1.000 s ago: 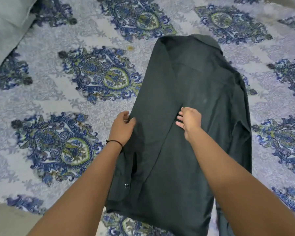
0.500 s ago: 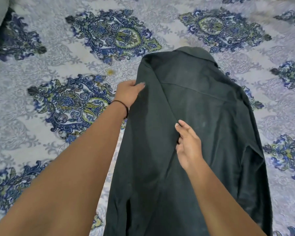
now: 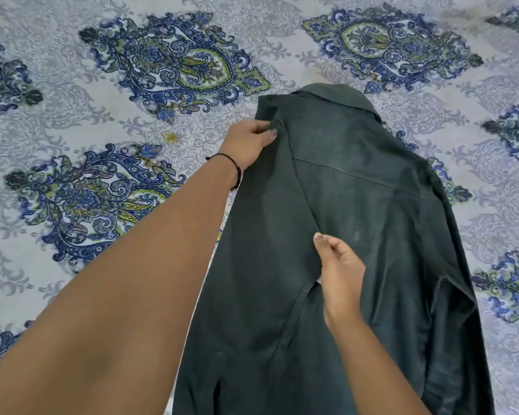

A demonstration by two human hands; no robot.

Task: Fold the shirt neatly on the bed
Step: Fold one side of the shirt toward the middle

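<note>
A dark green collared shirt (image 3: 357, 211) lies back-up on the bed, collar at the far end. Its left side is folded inward, making a diagonal edge down the middle. My left hand (image 3: 247, 142) pinches the shirt's upper left shoulder near the collar. My right hand (image 3: 337, 271) grips the folded edge at mid-shirt, thumb and fingers closed on the cloth. The right sleeve hangs bunched along the shirt's right side. The hem runs out of the bottom of the view.
The bed is covered with a pale grey sheet (image 3: 108, 130) printed with large blue and green paisley medallions. A small yellow spot (image 3: 170, 136) marks the sheet left of the shirt. Bare sheet surrounds the shirt on the left, far side and right.
My left hand has slid up the shirt's left edge from mid-length to the shoulder by the collar. My right hand has stayed on the folded edge. The view has shifted forward.
</note>
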